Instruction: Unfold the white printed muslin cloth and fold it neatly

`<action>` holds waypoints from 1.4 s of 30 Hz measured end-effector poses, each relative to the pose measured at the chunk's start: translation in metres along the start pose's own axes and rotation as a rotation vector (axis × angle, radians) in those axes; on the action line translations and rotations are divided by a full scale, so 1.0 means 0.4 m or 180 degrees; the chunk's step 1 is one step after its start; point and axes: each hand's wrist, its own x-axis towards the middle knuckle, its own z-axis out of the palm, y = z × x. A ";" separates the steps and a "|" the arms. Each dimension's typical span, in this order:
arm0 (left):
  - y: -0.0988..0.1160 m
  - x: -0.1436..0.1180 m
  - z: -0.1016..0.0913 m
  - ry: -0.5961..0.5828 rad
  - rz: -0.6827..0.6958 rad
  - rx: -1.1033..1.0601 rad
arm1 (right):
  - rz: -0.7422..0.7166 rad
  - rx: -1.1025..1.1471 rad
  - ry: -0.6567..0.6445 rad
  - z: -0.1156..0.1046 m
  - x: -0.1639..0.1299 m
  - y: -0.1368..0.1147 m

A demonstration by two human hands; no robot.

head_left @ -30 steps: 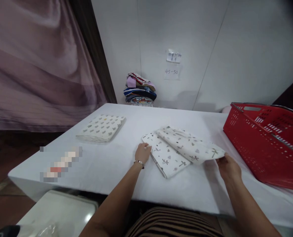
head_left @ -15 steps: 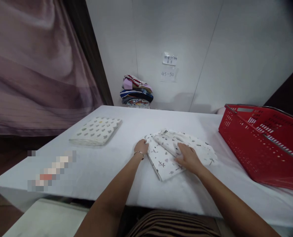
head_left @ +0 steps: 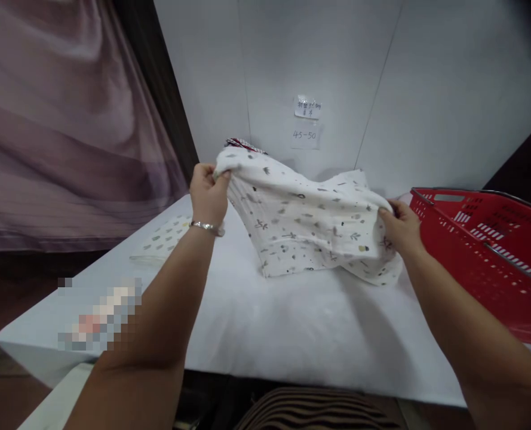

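left grip [head_left: 208, 196] and right grip [head_left: 402, 230] — both clamped on the printed white cloth [head_left: 310, 209], which hangs between them over the surface [head_left: 265, 340] — the red basket [head_left: 466, 257] near the right one.

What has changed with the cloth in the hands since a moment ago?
The cloth has been raised and opened out. The left hand moved up and left, gripping one end; the right hand, lately flat on the cloth, moved up and right and now grips the other. The basket and folded cloth stayed put.
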 end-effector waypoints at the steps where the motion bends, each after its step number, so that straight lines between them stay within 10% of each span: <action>1: 0.034 -0.037 0.003 -0.0265 0.0157 0.0080 | -0.0132 -0.0073 -0.0046 -0.005 -0.015 0.000; 5: 0.100 -0.301 0.010 -0.2026 0.0255 0.0597 | 0.0056 0.0139 -0.0604 -0.024 -0.166 -0.033; 10: 0.073 -0.643 0.030 -0.4099 -0.0191 0.0845 | 0.1962 0.1084 -0.3118 -0.046 -0.436 -0.101; 14: 0.068 -0.762 0.053 -0.4726 -0.0096 0.0363 | 0.1853 0.1446 -0.3042 -0.060 -0.557 -0.099; 18: 0.064 -0.741 0.073 -0.4748 -0.0627 -0.0251 | 0.1658 0.1734 -0.2629 -0.096 -0.580 -0.067; 25: -0.031 -0.577 0.141 -0.3209 -0.0773 0.1065 | 0.1254 0.1699 -0.1914 -0.228 -0.528 -0.007; 32: 0.072 -0.629 0.203 -0.3759 -0.1051 -0.0052 | 0.1193 0.1146 -0.2112 -0.202 -0.522 -0.071; 38: 0.096 -0.713 0.219 -0.3810 -0.3044 -0.1117 | 0.0041 0.0642 -0.2611 -0.164 -0.529 -0.119; 42: 0.070 -0.713 0.184 -0.3511 -0.3444 -0.1332 | -0.0218 0.0537 -0.2848 -0.142 -0.550 -0.107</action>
